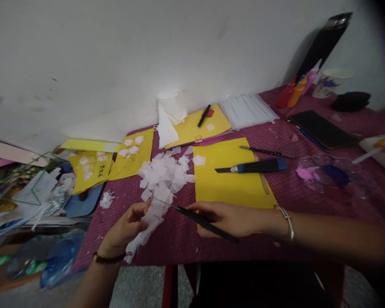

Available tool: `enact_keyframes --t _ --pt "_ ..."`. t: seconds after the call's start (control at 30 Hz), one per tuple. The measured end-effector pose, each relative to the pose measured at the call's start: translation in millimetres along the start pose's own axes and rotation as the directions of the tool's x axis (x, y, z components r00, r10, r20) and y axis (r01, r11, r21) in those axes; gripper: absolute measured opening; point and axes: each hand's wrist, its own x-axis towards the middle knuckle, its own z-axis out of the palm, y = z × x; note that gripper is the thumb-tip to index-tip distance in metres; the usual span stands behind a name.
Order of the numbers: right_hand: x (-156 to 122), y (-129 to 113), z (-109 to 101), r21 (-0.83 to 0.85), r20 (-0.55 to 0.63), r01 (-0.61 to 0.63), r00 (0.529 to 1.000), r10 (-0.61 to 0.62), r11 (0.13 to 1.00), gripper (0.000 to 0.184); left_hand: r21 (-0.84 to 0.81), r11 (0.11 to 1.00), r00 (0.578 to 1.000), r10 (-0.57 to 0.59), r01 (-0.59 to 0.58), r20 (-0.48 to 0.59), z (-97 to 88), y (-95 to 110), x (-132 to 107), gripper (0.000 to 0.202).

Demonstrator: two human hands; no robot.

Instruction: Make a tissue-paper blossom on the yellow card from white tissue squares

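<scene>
My right hand is closed around a slim tool with a black handle; its thin pointed metal end reaches left over white paper pieces. The tool's exact kind is not clear. My left hand has its fingers curled, with the fingertips at the edge of the white paper beside the tool's tip. A pile of cut white paper pieces lies just beyond both hands. Under and beyond my right hand is a yellow sheet, bearing a utility knife, a pencil and a wooden stick.
Yellow cards with pink flowers lie at the left. Along the wall are a tissue and clear strips. A paint palette, phone, paint bottles and cup occupy the right. Plastic bottles sit lower left.
</scene>
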Motion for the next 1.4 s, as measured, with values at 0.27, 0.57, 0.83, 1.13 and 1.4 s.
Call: enact_keyframes --t 0.27,0.57,0.83,1.13,1.4 --pt "1 -6 -4 0.012 -0.028 -0.020 0.999 0.021 1.000 0.059 -0.060 0.998 0.998 -0.011 0.008 -0.055 -2.3 3 6 0.030" --pt "8 -15 -7 -0.014 -0.038 -0.007 0.999 0.006 1.000 0.052 -0.237 0.969 0.992 -0.095 0.074 -0.079 -3.5 6 15 0.029" --pt "26 -1 -13 0.170 -0.100 -0.129 0.984 0.148 0.977 0.050 -0.289 0.953 0.994 -0.100 0.086 -0.033 -8.3 5 19 0.042" --pt "25 -5 -19 0.282 0.083 -0.155 0.987 0.137 0.947 0.058 -0.339 0.932 0.977 0.063 -0.130 -0.203 -19.0 18 30 0.022" --pt "26 5 -18 0.355 0.139 -0.180 0.981 0.139 0.917 0.058 -0.363 0.927 0.989 0.047 -0.097 -0.143 -8.8 8 36 0.042"
